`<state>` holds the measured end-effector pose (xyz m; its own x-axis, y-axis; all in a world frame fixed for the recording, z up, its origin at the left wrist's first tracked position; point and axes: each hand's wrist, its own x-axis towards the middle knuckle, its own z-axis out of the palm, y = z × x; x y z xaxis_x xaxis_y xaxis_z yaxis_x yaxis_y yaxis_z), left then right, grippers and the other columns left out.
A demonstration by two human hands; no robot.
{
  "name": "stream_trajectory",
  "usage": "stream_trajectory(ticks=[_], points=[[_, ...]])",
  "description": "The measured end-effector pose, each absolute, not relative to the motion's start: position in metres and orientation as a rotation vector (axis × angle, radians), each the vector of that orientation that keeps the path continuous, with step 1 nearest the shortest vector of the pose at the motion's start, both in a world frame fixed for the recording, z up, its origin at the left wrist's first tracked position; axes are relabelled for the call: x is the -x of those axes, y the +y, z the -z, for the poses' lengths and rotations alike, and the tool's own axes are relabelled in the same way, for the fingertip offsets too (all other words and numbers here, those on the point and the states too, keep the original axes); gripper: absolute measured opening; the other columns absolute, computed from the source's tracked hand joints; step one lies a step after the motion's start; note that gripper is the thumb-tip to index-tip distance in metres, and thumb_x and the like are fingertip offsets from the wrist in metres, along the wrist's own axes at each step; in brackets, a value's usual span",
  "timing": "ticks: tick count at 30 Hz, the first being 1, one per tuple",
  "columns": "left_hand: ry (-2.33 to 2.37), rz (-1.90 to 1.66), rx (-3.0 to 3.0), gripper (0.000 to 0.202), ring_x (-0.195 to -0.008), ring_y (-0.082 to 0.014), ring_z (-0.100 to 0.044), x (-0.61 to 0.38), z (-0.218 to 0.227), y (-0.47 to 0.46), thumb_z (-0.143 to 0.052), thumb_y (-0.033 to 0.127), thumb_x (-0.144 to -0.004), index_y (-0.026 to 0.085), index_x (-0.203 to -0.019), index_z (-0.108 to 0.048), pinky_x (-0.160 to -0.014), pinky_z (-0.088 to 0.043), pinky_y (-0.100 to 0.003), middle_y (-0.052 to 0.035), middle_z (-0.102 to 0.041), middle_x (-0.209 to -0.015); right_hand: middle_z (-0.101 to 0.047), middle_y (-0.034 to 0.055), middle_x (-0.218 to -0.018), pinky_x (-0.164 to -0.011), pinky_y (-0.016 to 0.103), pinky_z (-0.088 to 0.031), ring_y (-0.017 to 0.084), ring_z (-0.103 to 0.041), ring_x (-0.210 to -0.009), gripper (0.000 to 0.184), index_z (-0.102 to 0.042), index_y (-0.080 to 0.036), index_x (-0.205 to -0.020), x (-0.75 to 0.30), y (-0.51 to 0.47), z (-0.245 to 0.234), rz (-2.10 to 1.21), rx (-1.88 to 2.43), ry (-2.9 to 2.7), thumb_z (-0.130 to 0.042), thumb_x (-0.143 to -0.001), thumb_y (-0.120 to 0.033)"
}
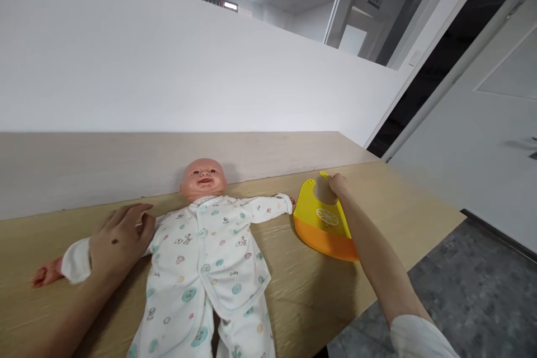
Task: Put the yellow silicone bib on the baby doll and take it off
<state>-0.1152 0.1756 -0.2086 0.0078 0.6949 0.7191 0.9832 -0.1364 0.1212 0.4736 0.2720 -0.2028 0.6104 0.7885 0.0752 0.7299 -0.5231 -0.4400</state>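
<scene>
A baby doll [205, 251] lies on its back, dressed in a white patterned outfit, with both arms stretched out sideways. My left hand [121, 238] rests over the doll's sleeved arm on the left side, its fingers loosely extended and the thumb apart. Below that hand, the doll's cuff and small hand [48, 273] stick out. To the right of the doll is a yellow bib [316, 207] with an orange pocket and a citrus-slice print. One end of its neck strap is pinched in my right hand [337, 184]. My right forearm covers part of the bib's right side.
Everything rests on a wooden tabletop [398, 196], its right edge dropping to a grey floor [461, 291]. A white wall [168, 67] with a window above stands behind the table. At the right is a white door [482, 123] beside a dark gap.
</scene>
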Motion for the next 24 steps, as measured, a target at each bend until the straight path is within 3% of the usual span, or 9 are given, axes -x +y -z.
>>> stream_trajectory(ticks=[2, 6, 11, 14, 18, 24], points=[[-1.729, 0.893, 1.924, 0.034, -0.093, -0.0264, -0.064, 0.113, 0.209, 0.173, -0.036, 0.031, -0.089, 0.015, -0.096, -0.066, -0.087, -0.048, -0.036, -0.0106, -0.070, -0.099, -0.062, 0.0176, -0.102, -0.088, 0.038, -0.045, 0.022, -0.057, -0.095, 0.027, -0.061, -0.007, -0.100, -0.466, 0.275, 0.203, -0.166, 2.354, -1.176, -0.056, -0.085, -0.030], [-1.792, 0.797, 2.050, 0.028, -0.097, -0.0243, -0.062, 0.106, 0.202, 0.163, -0.038, 0.029, -0.091, 0.016, -0.101, -0.061, -0.087, -0.047, -0.034, -0.0097, -0.069, -0.103, -0.063, 0.0126, -0.111, -0.088, 0.032, -0.046, 0.020, -0.059, -0.099, 0.037, -0.058, -0.013, -0.117, -0.456, 0.275, 0.211, -0.099, 2.086, -1.164, -0.045, -0.088, -0.032], [-1.860, 0.794, 2.073, 0.028, -0.097, -0.0246, -0.063, 0.103, 0.198, 0.161, -0.038, 0.031, -0.091, 0.017, -0.100, -0.061, -0.084, -0.047, -0.033, -0.0094, -0.069, -0.102, -0.064, 0.0170, -0.108, -0.074, 0.024, -0.049, 0.017, -0.063, -0.088, 0.049, -0.053, -0.005, -0.120, -0.465, 0.273, 0.218, -0.142, 1.920, -1.117, -0.034, -0.090, -0.040], [-1.895, 0.776, 2.063, 0.029, -0.098, -0.0240, -0.063, 0.104, 0.200, 0.161, -0.036, 0.032, -0.092, 0.018, -0.101, -0.060, -0.083, -0.046, -0.032, -0.0089, -0.069, -0.103, -0.063, 0.0182, -0.110, -0.082, 0.030, -0.048, 0.022, -0.062, -0.096, 0.051, -0.054, -0.006, -0.121, -0.468, 0.273, 0.218, -0.107, 1.998, -1.093, -0.040, -0.088, -0.042], [-1.917, 0.709, 2.067, 0.030, -0.099, -0.0223, -0.062, 0.105, 0.202, 0.160, -0.035, 0.033, -0.093, 0.018, -0.102, -0.060, -0.082, -0.044, -0.029, -0.0079, -0.069, -0.103, -0.056, 0.0208, -0.123, -0.101, 0.041, -0.038, 0.029, -0.052, -0.116, 0.050, -0.054, -0.008, -0.126, -0.462, 0.271, 0.214, -0.013, 2.142, -1.119, -0.041, -0.091, -0.040], [-1.954, 0.720, 2.077, 0.032, -0.097, -0.0217, -0.063, 0.103, 0.198, 0.160, -0.035, 0.034, -0.092, 0.018, -0.097, -0.063, -0.079, -0.044, -0.028, -0.0079, -0.070, -0.101, -0.055, 0.0223, -0.122, -0.102, 0.046, -0.035, 0.033, -0.049, -0.118, 0.041, -0.058, -0.009, -0.121, -0.450, 0.262, 0.210, 0.001, 2.283, -1.260, -0.050, -0.087, -0.029]])
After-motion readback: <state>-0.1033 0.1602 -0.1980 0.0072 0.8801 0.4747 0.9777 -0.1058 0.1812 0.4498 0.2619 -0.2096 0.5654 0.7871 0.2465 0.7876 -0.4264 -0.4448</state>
